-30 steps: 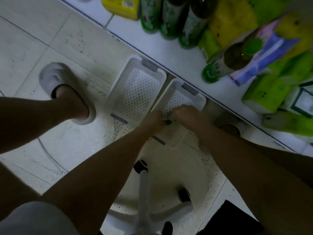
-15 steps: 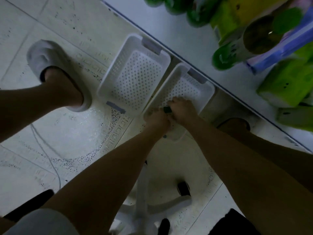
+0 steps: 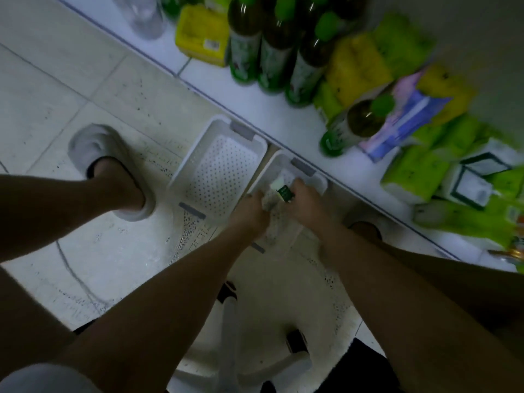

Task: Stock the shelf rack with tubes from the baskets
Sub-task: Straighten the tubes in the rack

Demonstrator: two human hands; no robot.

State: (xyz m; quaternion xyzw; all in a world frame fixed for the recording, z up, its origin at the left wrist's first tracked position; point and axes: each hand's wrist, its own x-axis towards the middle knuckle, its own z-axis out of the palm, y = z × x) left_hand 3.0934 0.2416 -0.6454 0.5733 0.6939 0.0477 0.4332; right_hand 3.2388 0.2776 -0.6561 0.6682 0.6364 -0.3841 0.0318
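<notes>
Here both hands (image 3: 279, 207) clamp one tube (image 3: 279, 187) over the right basket (image 3: 319, 181), its orientation unclear.

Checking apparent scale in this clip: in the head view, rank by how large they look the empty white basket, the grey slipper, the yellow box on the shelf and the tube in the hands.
1. empty white basket
2. grey slipper
3. yellow box, farther away, so its place against the slipper is unsure
4. tube, partly covered by the right hand

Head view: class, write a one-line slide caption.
Both hands, left and right, lift a tube from the right basket; the left basket looks empty.
</notes>
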